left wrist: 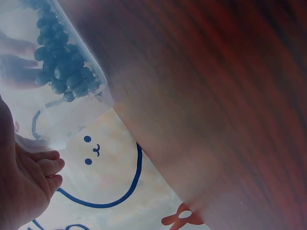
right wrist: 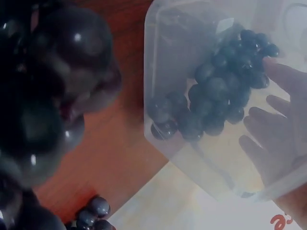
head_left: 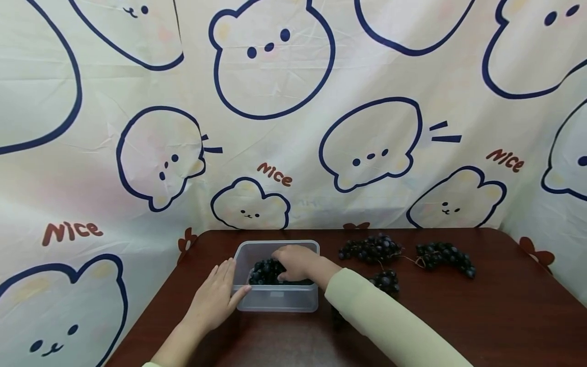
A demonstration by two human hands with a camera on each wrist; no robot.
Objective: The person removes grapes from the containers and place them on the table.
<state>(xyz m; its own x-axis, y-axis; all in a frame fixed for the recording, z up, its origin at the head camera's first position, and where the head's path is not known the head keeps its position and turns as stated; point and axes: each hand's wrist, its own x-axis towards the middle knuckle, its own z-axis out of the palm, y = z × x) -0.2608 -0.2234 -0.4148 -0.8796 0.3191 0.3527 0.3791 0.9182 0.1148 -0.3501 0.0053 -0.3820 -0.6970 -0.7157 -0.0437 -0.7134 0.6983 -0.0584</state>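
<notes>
A translucent plastic box (head_left: 277,300) stands on the table and holds a bunch of dark grapes (head_left: 265,272). My right hand (head_left: 298,262) reaches over the box's right side, its fingers spread at the bunch. Through the cloudy wall in the right wrist view, the thumb (right wrist: 278,69) meets the upper grapes while the other fingers extend beside them. Against the box's left side rests my left hand (head_left: 213,298), fingers straight and thumb near the front rim. The left wrist view has this hand (left wrist: 26,177) at the lower left, outside the wall.
More dark grapes (head_left: 372,248) lie right of the box, joined by thin stems to another bunch (head_left: 445,255) farther right. A smaller cluster (head_left: 386,281) lies behind my right sleeve (head_left: 380,311). Behind the brown table (head_left: 481,306) hangs a printed cloth (head_left: 293,142).
</notes>
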